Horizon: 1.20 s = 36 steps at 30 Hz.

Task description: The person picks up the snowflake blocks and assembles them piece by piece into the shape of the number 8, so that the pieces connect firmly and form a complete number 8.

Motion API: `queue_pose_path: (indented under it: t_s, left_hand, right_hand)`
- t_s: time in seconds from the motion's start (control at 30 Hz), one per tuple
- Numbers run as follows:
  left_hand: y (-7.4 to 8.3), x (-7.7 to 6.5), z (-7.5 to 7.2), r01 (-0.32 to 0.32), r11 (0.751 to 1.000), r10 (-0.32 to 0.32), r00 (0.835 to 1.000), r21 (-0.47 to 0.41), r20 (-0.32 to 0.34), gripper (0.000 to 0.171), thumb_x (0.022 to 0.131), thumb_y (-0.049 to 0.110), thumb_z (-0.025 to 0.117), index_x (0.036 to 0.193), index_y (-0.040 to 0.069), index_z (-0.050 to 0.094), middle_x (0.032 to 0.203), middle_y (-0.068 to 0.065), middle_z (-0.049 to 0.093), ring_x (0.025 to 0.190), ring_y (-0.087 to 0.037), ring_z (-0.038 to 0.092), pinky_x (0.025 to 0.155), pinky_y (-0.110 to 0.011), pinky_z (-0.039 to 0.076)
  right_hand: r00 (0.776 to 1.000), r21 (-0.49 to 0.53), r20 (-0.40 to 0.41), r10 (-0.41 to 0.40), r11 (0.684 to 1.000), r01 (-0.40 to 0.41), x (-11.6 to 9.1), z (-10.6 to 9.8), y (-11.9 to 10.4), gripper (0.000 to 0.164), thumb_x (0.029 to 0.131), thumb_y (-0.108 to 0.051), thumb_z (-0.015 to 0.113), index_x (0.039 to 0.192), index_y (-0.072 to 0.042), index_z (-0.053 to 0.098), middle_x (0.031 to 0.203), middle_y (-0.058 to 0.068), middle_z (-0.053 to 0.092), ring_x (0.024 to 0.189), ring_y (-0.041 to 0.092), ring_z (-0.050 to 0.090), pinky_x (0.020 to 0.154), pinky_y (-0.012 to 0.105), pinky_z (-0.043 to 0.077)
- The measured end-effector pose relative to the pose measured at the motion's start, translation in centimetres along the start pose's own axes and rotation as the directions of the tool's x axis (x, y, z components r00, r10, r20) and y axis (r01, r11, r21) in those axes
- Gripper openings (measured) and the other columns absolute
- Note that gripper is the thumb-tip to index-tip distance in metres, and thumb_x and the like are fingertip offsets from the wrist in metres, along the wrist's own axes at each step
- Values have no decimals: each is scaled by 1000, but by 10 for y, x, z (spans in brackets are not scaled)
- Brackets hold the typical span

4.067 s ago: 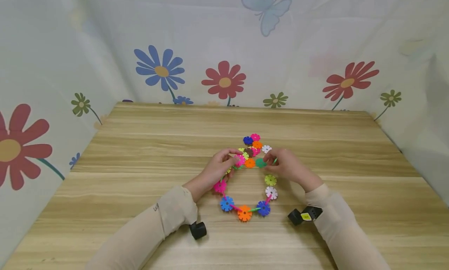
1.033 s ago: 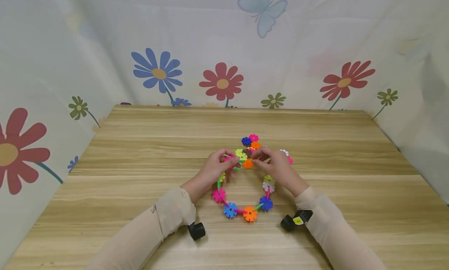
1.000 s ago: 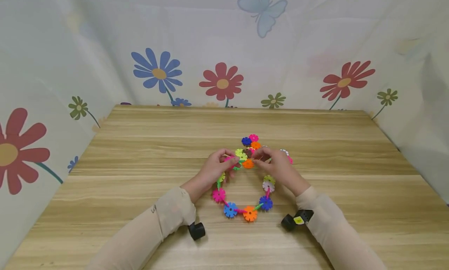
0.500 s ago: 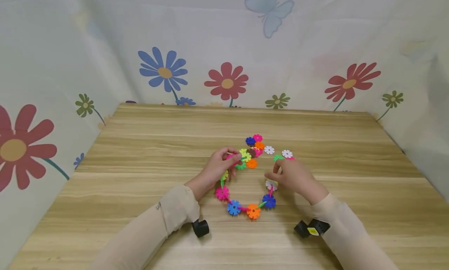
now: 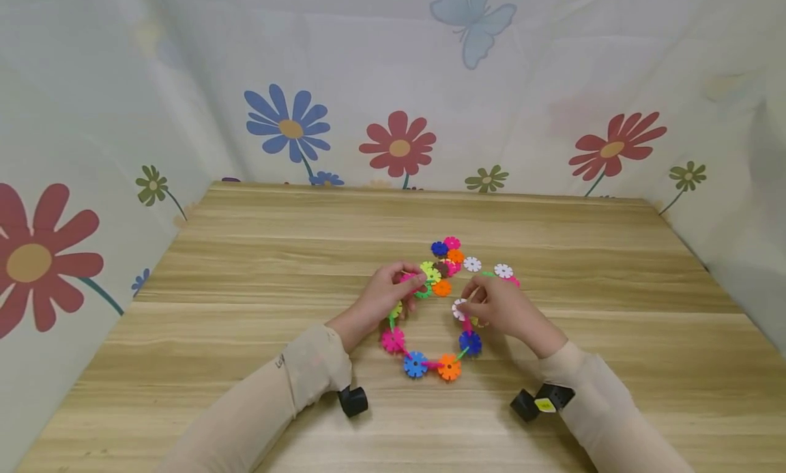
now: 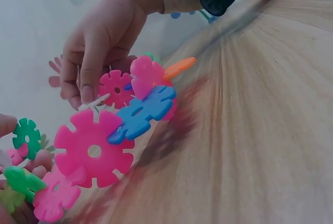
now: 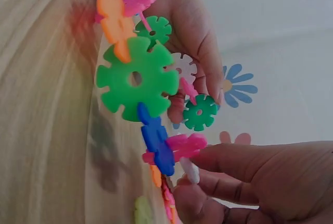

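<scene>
Flower-disc chain (image 5: 415, 364), slotted plastic, multicoloured; held in both my hands.
Left hand (image 5: 388, 293): fingers curled, pinching a green disc (image 7: 200, 112) on the chain's left side. Right hand (image 5: 505, 310): thumb and fingers closed on a white disc (image 5: 459, 310) opposite. Chain bows towards me between them, over the wooden table (image 5: 245, 254); further discs (image 5: 472, 264), various colours, lie just beyond.
</scene>
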<state>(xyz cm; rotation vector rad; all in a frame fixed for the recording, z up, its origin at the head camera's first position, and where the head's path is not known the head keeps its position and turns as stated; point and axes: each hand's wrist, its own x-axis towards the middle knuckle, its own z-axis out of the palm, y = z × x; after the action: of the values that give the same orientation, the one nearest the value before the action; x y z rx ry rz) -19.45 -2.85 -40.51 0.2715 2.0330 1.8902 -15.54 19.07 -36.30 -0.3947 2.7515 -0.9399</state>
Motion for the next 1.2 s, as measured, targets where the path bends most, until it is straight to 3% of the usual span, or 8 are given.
queue_pose_path:
  t_s: [0.2, 0.43, 0.57, 0.67, 0.8, 0.93, 1.2]
  left_hand:
    - [1, 0, 0, 10, 999, -10, 1000, 37, 22, 26, 95, 20, 61, 112, 1, 61, 80, -12, 66, 52, -11, 55, 45, -22, 45]
    - [0, 0, 0, 32, 998, -33, 999, 53, 22, 25, 95, 22, 61, 108, 1, 62, 88, -16, 69, 53, -12, 56, 47, -23, 47]
    - [-1, 2, 0, 25, 998, -27, 999, 65, 20, 24, 95, 22, 61, 107, 2, 62, 92, -16, 70, 55, -12, 58, 47, -23, 47]
    - [-1, 2, 0, 28, 997, -30, 999, 70, 21, 24, 93, 24, 64, 105, 4, 62, 86, -13, 69, 55, -13, 59, 46, -23, 47]
    - [-2, 3, -1, 38, 997, -39, 999, 74, 13, 25, 90, 25, 68, 103, 5, 62, 74, -8, 67, 54, -13, 59, 45, -23, 46]
    - [-3, 4, -2, 40, 996, -41, 999, 75, 8, 25, 89, 25, 69, 103, 6, 62, 69, -4, 64, 54, -12, 58, 45, -23, 46]
    - [-3, 4, -3, 38, 997, -38, 999, 65, -13, 27, 94, 25, 62, 113, 5, 60, 91, -9, 68, 56, -12, 59, 46, -21, 45]
  right_hand:
    - [999, 60, 4, -41, 997, 41, 11, 9, 9, 13, 88, -14, 67, 92, -3, 64, 77, 7, 66, 61, 13, 59, 56, 25, 50]
    - [997, 74, 1, -71, 995, 71, 15, 11, 20, 10, 89, -12, 66, 94, -3, 65, 84, 8, 66, 68, 12, 57, 60, 24, 50]
    - [994, -14, -12, -107, 994, 107, 12, 0, 23, 8, 87, -10, 68, 91, -2, 65, 81, 7, 66, 71, 13, 57, 65, 25, 50]
    - [993, -97, 27, -113, 989, 115, 8, -8, 25, 12, 83, -9, 72, 88, -2, 64, 76, 5, 63, 70, 12, 55, 65, 25, 47]
    - [992, -155, 117, -55, 985, 73, 6, -14, 23, 21, 78, -11, 77, 91, -3, 63, 77, 4, 60, 72, 14, 52, 66, 26, 45]
    - [989, -184, 150, 0, 983, 28, 6, -13, 22, 24, 78, -12, 78, 93, -3, 61, 79, 4, 57, 76, 16, 52, 69, 28, 45]
    - [996, -138, 89, -4, 990, 17, 9, -14, 22, 20, 81, -6, 73, 85, -4, 54, 72, 4, 53, 64, 14, 47, 59, 25, 40]
